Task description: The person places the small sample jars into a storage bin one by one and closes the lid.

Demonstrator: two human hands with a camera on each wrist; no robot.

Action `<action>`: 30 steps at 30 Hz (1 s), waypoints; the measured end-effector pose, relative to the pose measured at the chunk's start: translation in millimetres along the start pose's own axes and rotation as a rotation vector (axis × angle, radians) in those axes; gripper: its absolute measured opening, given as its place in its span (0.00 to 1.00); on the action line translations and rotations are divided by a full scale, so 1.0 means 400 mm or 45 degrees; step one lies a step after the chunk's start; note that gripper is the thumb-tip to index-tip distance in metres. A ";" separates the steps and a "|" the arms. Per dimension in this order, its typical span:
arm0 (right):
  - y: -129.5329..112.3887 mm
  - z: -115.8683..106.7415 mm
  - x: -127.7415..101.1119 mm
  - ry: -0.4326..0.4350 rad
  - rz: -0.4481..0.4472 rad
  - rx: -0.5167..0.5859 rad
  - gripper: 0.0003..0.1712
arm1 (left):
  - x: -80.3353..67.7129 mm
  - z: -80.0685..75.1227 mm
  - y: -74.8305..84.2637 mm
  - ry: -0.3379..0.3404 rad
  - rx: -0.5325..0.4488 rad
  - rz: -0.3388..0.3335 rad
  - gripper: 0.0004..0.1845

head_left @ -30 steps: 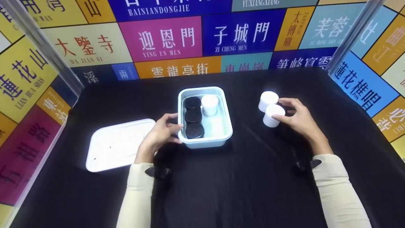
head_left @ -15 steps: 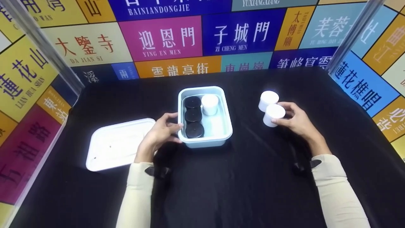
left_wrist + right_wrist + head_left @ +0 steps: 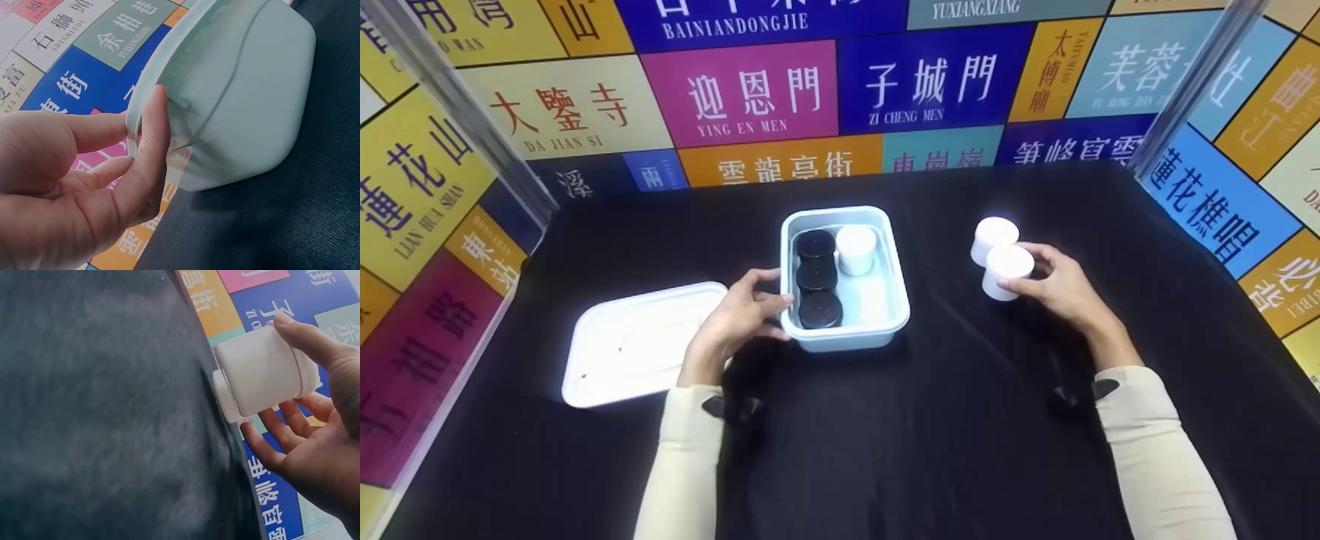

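A pale blue tub [image 3: 895, 300] stands mid-table with three black-lidded jars [image 3: 816, 276] in a row and one white jar [image 3: 856, 248] inside. My left hand [image 3: 742, 311] holds the tub's left rim, thumb on the edge; in the left wrist view my fingers [image 3: 152, 135] pinch the tub [image 3: 247, 95] wall. To the right, my right hand [image 3: 1054, 285] grips a white jar [image 3: 1006, 271], lifted just off the cloth. A second white jar [image 3: 994, 237] stands right behind it. In the right wrist view, thumb and fingers wrap the jar [image 3: 261, 368].
A white rectangular lid [image 3: 634, 341] lies flat at the left of the black cloth [image 3: 930, 420]. Colourful sign panels [image 3: 840, 82] wall in the back and both sides. Open cloth stretches across the front.
My right hand has closed round the nearer white jar and lifted it slightly up and left. The left hand and the tub have stayed put.
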State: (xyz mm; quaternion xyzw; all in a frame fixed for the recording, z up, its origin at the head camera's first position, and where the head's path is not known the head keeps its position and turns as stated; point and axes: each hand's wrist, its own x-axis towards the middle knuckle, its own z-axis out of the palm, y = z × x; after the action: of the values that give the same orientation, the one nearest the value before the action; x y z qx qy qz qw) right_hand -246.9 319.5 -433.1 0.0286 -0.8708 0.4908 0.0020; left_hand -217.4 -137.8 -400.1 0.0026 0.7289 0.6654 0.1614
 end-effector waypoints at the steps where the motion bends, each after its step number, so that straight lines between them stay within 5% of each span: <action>1: -0.003 0.000 -0.001 -0.001 0.004 -0.015 0.43 | 0.000 0.000 0.000 0.001 0.003 -0.002 0.31; 30: -0.174 0.058 -0.004 0.053 -0.106 0.048 0.37 | 0.000 -0.001 -0.001 -0.001 -0.006 -0.002 0.30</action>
State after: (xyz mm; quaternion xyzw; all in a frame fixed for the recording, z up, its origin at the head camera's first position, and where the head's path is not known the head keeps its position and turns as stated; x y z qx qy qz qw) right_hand -241.0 263.8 -385.5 0.0547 -0.8592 0.5071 0.0399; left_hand -217.5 -138.3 -400.6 0.0020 0.7274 0.6668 0.1620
